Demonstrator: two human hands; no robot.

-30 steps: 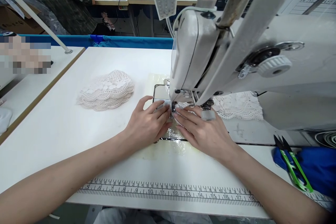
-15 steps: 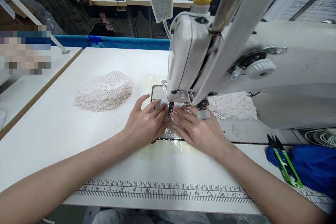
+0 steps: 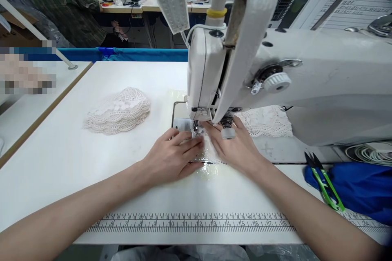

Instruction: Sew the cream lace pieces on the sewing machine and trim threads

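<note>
A white sewing machine (image 3: 203, 73) stands over the table, its presser foot (image 3: 195, 125) low at the needle plate (image 3: 182, 123). A piece of white lace (image 3: 210, 151) lies at the foot, partly covered by my hands. My left hand (image 3: 174, 155) rests left of and in front of the foot, fingers stretched toward the lace's left edge and thumb apart from them. Flat on the lace's right side lies my right hand (image 3: 234, 142), fingers extended, some hidden behind the machine's head. More white lace (image 3: 265, 121) lies under the machine arm, beyond my right hand.
A stack of scalloped lace pieces (image 3: 119, 112) lies on the left of the table. Green-handled thread snips (image 3: 326, 183) rest by blue cloth (image 3: 361, 187) at right. A ruler strip (image 3: 196, 223) runs along the front edge. A person in a plaid sleeve (image 3: 61, 4) is at back left.
My left hand has drawn back slightly toward me from the foot, uncovering the needle plate. More lace shows between my hands. The whole view has shifted a little.
</note>
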